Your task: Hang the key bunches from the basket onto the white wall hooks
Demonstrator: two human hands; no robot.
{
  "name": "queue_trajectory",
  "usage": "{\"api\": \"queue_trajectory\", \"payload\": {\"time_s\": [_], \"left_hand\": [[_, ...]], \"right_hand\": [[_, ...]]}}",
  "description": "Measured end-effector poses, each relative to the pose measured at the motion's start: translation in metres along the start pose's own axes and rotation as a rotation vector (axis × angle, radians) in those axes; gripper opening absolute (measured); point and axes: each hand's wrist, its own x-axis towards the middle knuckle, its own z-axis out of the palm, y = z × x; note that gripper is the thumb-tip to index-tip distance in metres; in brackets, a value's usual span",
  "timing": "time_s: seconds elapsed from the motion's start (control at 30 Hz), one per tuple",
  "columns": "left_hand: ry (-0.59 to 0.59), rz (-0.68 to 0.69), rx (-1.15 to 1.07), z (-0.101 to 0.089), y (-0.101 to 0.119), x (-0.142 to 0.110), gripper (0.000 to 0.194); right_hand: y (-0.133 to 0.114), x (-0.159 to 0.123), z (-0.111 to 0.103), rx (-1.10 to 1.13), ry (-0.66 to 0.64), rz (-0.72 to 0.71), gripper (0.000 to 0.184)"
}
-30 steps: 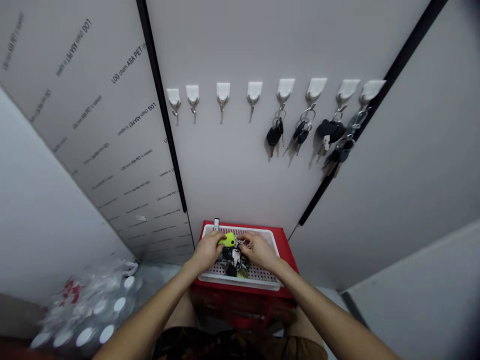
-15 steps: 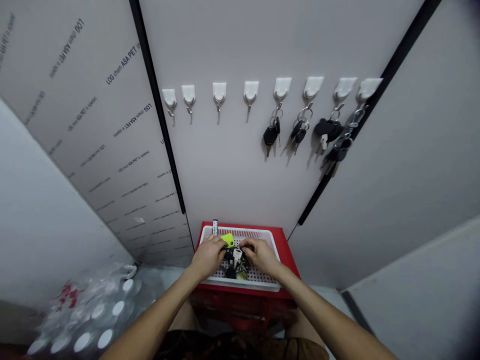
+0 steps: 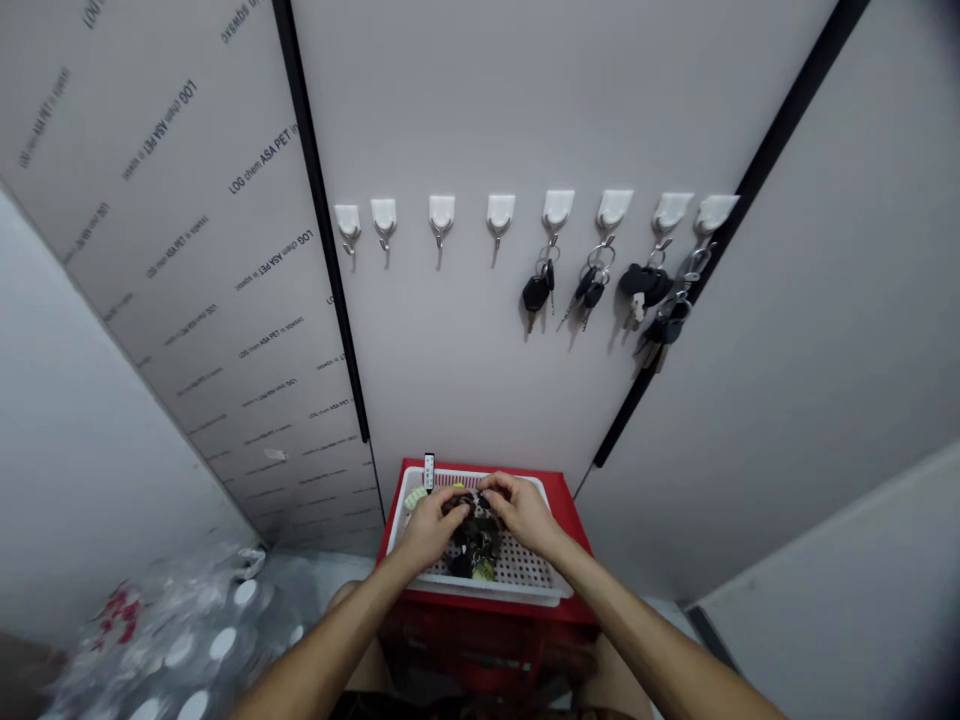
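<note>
A white perforated basket (image 3: 525,580) sits on a red stool (image 3: 574,545) against the wall. In it lies a tangle of dark keys (image 3: 474,545). My left hand (image 3: 427,525) and my right hand (image 3: 521,512) meet over the pile, fingers pinched on a bunch of keys between them. A bit of yellow-green fob (image 3: 415,497) shows at the basket's left side. On the wall above is a row of white hooks (image 3: 442,215); the right ones carry key bunches (image 3: 537,290).
A small white tag (image 3: 429,470) stands at the basket's back left corner. A pack of plastic bottles (image 3: 172,650) lies on the floor at lower left. Black vertical strips divide the wall panels. The left hooks are bare.
The view has tipped downward, so hooks and basket sit lower. The green fob, held up by my left hand before, now lies at the basket's left; both hands have closed on the dark keys.
</note>
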Motion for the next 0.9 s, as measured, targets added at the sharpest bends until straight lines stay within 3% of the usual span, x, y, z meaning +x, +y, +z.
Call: {"api": "queue_trajectory", "payload": {"time_s": [0.2, 0.5, 0.7, 0.9], "left_hand": [[0.022, -0.068, -0.239, -0.001, -0.007, 0.001, 0.025], [0.022, -0.066, -0.234, -0.003, -0.003, 0.002, 0.022], [0.047, -0.058, -0.25, -0.002, 0.003, 0.001, 0.022], [-0.101, 0.053, -0.379, 0.007, 0.015, -0.001, 0.037]], "right_hand": [[0.0, -0.002, -0.001, -0.238, -0.057, -0.138, 0.017], [-0.007, -0.003, 0.007, -0.382, -0.019, -0.165, 0.01], [-0.013, -0.002, 0.003, -0.368, 0.073, -0.221, 0.011], [-0.022, 0.002, -0.006, -0.242, 0.062, -0.195, 0.013]]}}
